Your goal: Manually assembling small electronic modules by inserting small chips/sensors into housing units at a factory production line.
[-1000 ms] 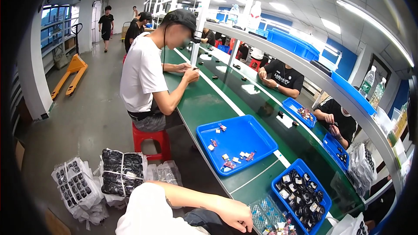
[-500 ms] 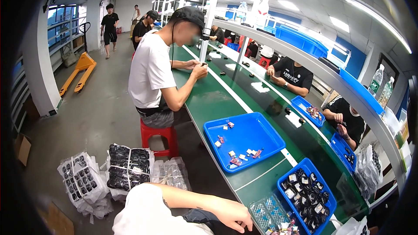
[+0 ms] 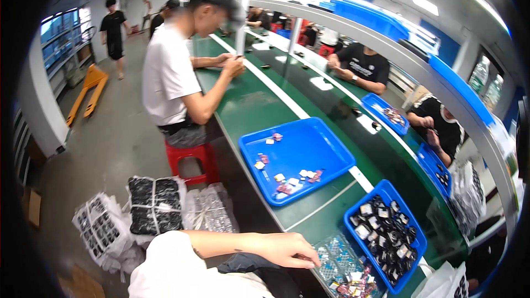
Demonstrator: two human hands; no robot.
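My left hand reaches in from below, over the bench's near edge. Its fingers are loosely bent and apart, with nothing visible in them. Closest to its fingertips is a clear plastic blister tray with blue bits in its cells. Small parts in pink, yellow and white are heaped at the tray's near end. Right of it stands a blue tray full of small black parts, several showing white squares. My right hand is out of view.
A large blue tray with scattered small parts lies farther along the green bench. A co-worker in white sits on a red stool. Strapped bundles stand on the floor at left. A metal shelf beam crosses above.
The view has shifted, so the bench and trays sit higher and farther left. My left hand stays by the clear tray, slightly raised in the picture. The walking person has come closer.
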